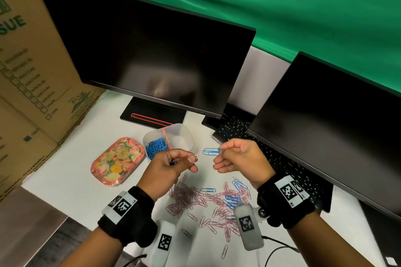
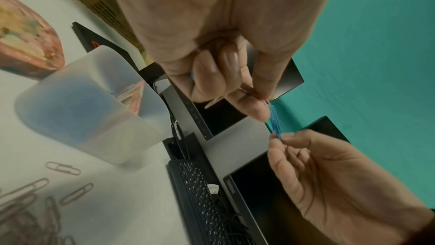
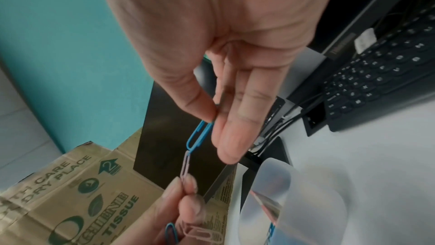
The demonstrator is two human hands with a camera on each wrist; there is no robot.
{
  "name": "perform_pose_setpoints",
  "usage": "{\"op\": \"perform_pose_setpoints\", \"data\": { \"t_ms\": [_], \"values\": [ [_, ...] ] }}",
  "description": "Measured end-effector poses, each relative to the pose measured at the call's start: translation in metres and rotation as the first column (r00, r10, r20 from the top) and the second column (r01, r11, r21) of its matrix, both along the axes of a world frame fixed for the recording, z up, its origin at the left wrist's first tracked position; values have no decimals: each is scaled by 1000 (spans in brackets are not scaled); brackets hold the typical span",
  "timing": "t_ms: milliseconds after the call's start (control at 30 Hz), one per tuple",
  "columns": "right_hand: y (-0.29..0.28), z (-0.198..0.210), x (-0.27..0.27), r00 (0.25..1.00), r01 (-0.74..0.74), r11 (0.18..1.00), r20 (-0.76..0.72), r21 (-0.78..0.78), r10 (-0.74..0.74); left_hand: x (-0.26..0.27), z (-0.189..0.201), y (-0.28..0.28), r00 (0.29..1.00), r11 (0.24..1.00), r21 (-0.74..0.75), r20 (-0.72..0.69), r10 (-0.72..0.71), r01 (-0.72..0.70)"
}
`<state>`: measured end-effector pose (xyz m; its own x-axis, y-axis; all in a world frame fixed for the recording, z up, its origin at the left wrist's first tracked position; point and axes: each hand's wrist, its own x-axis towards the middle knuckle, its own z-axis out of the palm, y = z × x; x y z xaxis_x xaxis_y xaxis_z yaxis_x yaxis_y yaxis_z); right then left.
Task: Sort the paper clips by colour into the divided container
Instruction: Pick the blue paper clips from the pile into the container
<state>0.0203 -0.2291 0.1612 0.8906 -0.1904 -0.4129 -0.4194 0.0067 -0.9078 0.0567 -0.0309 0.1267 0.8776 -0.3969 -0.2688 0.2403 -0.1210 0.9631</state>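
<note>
Above the table, my right hand pinches one end of a blue paper clip. That clip hooks end to end into a pink paper clip, which my left hand pinches between thumb and fingertip. The left palm also holds another blue clip and a pink clip. The translucent divided container stands just beyond the hands. Its left compartment holds several blue clips, and a few pink ones lean on the divider. A loose pile of pink clips with some blue clips lies under my wrists.
A floral tray lies left of the container. Two dark monitors stand behind, with a black keyboard under the right one. Cardboard boxes wall off the left side. Cables trail near the table's front edge.
</note>
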Motion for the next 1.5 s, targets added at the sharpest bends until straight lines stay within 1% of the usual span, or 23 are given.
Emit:
{"op": "perform_pose_setpoints", "data": {
  "t_ms": [100,167,267,333,400,467,533,567,667,767,933,1033,1167,1233,1367,1500],
  "values": [
    [1,-6,-4,994,-61,998,-86,32,64,2,1,0,1000,1000,8,17,2,-2],
    [2,-11,-6,985,-110,993,-129,30,113,2,3,0,999,1000,22,35,-22,22],
    [3,-19,-8,971,-193,981,-139,5,192,2,7,0,995,995,50,51,-84,81],
    [5,-22,-9,963,-258,966,-73,1,258,2,10,0,993,993,52,49,-109,106],
    [7,-23,-11,944,-329,944,38,39,327,2,13,0,988,989,53,57,-141,138],
    [9,-25,-12,918,-379,925,135,30,372,2,19,-1,982,983,53,65,-177,174],
    [11,-26,-12,912,-369,929,186,-16,366,3,23,-1,979,980,32,52,-198,197],
    [12,-26,-12,912,-356,934,211,-16,351,3,24,-1,978,979,19,40,-206,205],
    [16,-26,-13,904,-356,934,263,28,337,4,27,2,977,977,-2,21,-213,213],
    [20,-24,-17,914,-331,940,275,83,298,5,31,2,980,980,-22,21,-198,199],
    [22,-6,-23,943,-258,965,231,53,239,7,36,5,980,979,-42,23,-197,198],
    [21,4,-26,964,-213,968,192,132,186,6,40,8,975,972,-68,14,-223,223],
    [21,16,-25,968,-217,948,175,233,178,5,47,9,965,959,-108,19,-263,264],
    [21,20,-26,967,-220,952,179,212,183,5,48,11,963,956,-117,25,-267,268],
    [21,26,-27,957,-225,970,210,97,201,7,49,14,966,959,-118,48,-253,257],
    [23,30,-26,954,-190,982,240,10,182,6,50,15,973,971,-90,83,-214,221]
  ]
}}
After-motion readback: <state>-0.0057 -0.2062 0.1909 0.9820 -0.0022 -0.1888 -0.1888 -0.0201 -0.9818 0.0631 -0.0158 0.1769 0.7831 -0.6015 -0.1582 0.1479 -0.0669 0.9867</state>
